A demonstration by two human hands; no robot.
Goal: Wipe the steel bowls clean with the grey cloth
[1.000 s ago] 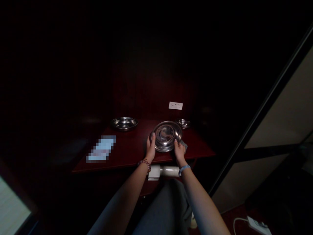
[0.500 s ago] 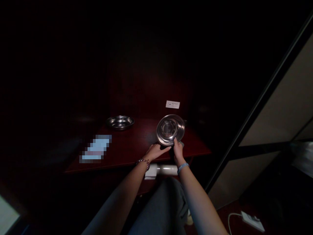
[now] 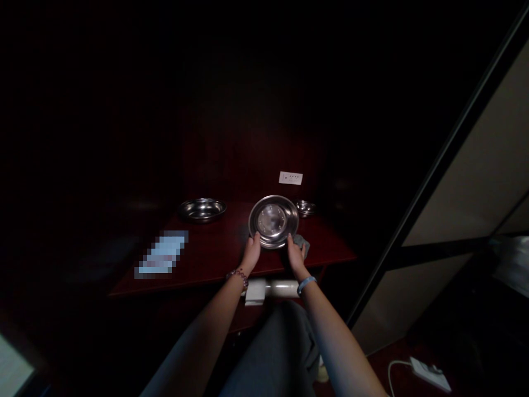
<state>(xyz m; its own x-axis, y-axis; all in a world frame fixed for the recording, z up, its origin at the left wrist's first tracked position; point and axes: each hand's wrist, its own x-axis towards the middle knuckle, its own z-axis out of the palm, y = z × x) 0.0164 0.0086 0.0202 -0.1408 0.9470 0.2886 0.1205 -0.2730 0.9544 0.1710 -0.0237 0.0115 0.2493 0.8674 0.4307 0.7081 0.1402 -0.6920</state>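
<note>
A round steel bowl [image 3: 271, 220] is tilted up so its inside faces me, above the dark red table [image 3: 219, 251]. My left hand [image 3: 251, 253] grips its lower left rim, thumb on the inside. My right hand [image 3: 296, 255] grips the lower right rim the same way. A grey cloth [image 3: 302, 245] shows beside and behind my right fingers. To the left on the table lies a wide steel dish [image 3: 202, 209]. A smaller steel bowl [image 3: 306, 208] stands at the back right, just past the held bowl.
A blurred pale rectangle [image 3: 162, 253] lies at the table's left. The wall behind bears a white socket plate [image 3: 291, 178]. Below the front edge are a white box [image 3: 255, 292] and a pale cylinder [image 3: 281, 288]. A power strip [image 3: 430, 374] lies on the floor at right.
The held bowl has moved left and turned to face me more squarely. My left hand has shifted to its lower left rim. The small bowl behind has come into fuller view.
</note>
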